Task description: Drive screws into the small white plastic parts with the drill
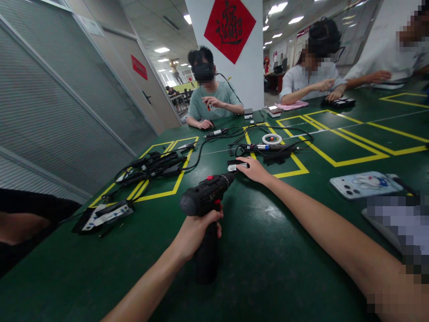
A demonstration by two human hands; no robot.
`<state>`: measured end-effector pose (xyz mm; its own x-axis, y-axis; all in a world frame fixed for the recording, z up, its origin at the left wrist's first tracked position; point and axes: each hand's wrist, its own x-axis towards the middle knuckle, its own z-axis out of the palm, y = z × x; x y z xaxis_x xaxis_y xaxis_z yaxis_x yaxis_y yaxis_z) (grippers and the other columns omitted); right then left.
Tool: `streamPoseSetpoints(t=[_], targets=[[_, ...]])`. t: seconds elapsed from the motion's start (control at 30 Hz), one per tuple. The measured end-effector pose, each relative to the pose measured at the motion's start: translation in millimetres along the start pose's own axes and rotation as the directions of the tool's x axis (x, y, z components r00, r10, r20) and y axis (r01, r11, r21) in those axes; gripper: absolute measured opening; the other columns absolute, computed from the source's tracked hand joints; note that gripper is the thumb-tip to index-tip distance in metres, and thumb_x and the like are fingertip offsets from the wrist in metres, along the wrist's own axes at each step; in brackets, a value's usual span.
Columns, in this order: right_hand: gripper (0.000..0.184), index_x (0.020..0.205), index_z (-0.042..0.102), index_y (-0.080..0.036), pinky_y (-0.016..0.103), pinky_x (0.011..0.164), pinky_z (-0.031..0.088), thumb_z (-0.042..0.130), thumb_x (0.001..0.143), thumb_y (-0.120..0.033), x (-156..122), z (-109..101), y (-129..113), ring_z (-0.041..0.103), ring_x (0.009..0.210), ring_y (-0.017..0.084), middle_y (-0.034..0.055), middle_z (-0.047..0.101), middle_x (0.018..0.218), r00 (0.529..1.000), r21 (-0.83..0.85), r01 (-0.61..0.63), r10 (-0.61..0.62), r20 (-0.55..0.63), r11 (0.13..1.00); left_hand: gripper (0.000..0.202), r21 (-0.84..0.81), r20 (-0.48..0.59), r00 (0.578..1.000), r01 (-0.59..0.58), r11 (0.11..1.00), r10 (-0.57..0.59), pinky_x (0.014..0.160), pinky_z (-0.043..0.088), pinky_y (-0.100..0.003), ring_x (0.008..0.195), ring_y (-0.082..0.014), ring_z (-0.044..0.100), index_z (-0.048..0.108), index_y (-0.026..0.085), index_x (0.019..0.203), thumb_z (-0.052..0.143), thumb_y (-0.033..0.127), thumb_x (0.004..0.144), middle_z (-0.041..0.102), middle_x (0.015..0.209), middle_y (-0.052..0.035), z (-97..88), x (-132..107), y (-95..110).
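Dark green bench with yellow tape outlines: it carried everything at hand.
Co-worker in a pale green shirt: this person sat across the far edge.
Tangled bundle of black cables: it lay over the yellow outlines on the left.
Black pistol-shaped power drill with red buttons: it was handle down, its chuck pointing forward and right.
Left hand: it was wrapped around the drill's handle.
Right hand: thumb and fingers were closed on the small block's right end.
Pale blue patterned phone: it lay flat, well right of the drill.
White ring: it lay beyond the right hand.
Small black block with a white label: it was just beyond the chuck; contact could not be told.
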<state>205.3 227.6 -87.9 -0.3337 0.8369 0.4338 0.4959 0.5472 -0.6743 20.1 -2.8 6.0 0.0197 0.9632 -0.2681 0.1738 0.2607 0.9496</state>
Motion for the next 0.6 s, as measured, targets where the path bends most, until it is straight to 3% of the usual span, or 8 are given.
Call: streamPoseSetpoints(t=[0.27, 0.6], targets=[[0.041, 0.130, 0.063, -0.022, 0.032, 0.100, 0.043, 0.060, 0.093, -0.039, -0.2, -1.1, -1.0, 0.060, 0.109, 0.020, 0.0089, 0.064, 0.123, 1.000, 0.010, -0.005, 0.005, 0.009, 1.000, 0.026, 0.016, -0.018, 1.000, 0.020, 1.000, -0.020, 0.056, 0.040, -0.030, 0.055, -0.0159, 0.056, 0.059, 0.015, 0.097, 0.063, 0.033, 0.079, 0.062, 0.074, -0.0022, -0.6, 1.0, -1.5], [0.042, 0.130, 0.063, -0.022, 0.032, 0.099, 0.044, 0.060, 0.092, -0.039, -0.2, 1.3, 0.4, 0.061, 0.107, 0.020, 0.0088, 0.065, 0.121, 1.000, 0.006, 0.008, -0.008, -0.012, 1.000, 0.024, 0.012, -0.002, 1.000, 0.009, 1.000, -0.009, 0.057, 0.041, -0.029, 0.055, -0.0143, 0.058, 0.060, 0.015, 0.094, 0.064, 0.032, 0.079, 0.061, 0.085, -0.0025, -0.8, -0.5, 1.5]])
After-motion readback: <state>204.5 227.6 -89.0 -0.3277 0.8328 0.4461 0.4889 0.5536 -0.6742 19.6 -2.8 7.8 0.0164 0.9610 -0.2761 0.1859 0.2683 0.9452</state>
